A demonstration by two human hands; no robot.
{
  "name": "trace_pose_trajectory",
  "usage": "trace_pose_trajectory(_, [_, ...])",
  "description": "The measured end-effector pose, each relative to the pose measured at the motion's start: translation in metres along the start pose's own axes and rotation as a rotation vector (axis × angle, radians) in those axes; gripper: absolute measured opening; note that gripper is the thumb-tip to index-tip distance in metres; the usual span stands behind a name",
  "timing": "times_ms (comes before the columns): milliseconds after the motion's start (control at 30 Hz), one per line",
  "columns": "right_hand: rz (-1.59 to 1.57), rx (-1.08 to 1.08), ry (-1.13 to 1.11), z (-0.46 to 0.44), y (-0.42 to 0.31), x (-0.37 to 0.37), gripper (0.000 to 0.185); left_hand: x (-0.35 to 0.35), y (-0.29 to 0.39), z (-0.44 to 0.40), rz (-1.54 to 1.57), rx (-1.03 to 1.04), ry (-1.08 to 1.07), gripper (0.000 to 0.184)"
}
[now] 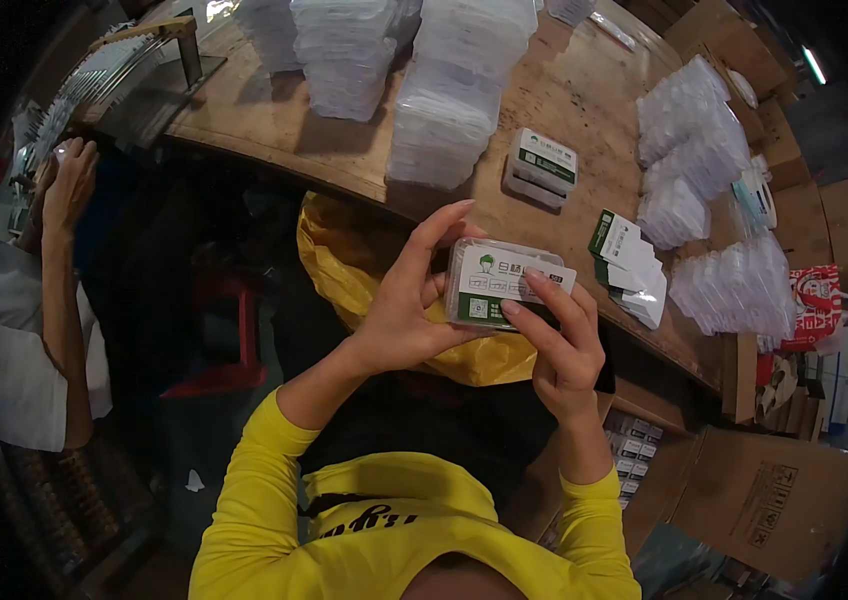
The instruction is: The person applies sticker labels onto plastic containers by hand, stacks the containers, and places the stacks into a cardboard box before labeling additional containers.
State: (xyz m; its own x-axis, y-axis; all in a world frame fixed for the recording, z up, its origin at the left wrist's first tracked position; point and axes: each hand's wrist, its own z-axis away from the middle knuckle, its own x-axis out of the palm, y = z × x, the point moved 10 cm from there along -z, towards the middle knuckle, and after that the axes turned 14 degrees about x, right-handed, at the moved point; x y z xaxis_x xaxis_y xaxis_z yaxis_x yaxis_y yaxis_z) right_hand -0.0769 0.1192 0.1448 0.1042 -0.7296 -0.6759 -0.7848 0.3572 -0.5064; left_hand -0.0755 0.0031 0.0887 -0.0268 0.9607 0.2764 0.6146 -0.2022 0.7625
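Note:
My left hand (pixel 396 312) grips a clear plastic box (pixel 455 282) from its left side, thumb and fingers wrapped around the edges. Across the top of this box lies a white and green printed card (pixel 489 284) with a small green-haired figure on it. My right hand (pixel 566 352) has its fingertips on the card's right half, which sticks out a little past the box. Its thumb is mostly hidden. Beyond the hands, on the wooden table (pixel 564 235), stand clear boxes (pixel 544 165) topped by a similar card. A fanned pile of cards (pixel 631 262) lies to the right.
Tall stacks of clear plastic cases (pixel 449 105) stand at the table's back; more cases (pixel 694 150) line its right side. An open carton (pixel 634 440) with small packed boxes sits below right. Another person's arm (pixel 66 290) is at far left, near metal rods (pixel 94 80).

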Motion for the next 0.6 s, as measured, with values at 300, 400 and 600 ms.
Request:
trace_pose_trajectory(300, [0.01,0.01,-0.004,0.0,0.001,-0.002,0.042,0.003,-0.001,0.0,-0.015,0.008,-0.039,0.09])
trace_pose_trajectory(400, [0.04,0.027,-0.025,-0.001,0.002,0.0,0.041,0.001,-0.002,0.001,0.014,-0.029,0.006,0.077])
trace_pose_trajectory(600, [0.325,0.187,-0.341,0.004,0.02,0.022,0.06,-0.004,0.0,-0.014,-0.233,0.126,-0.095,0.036])
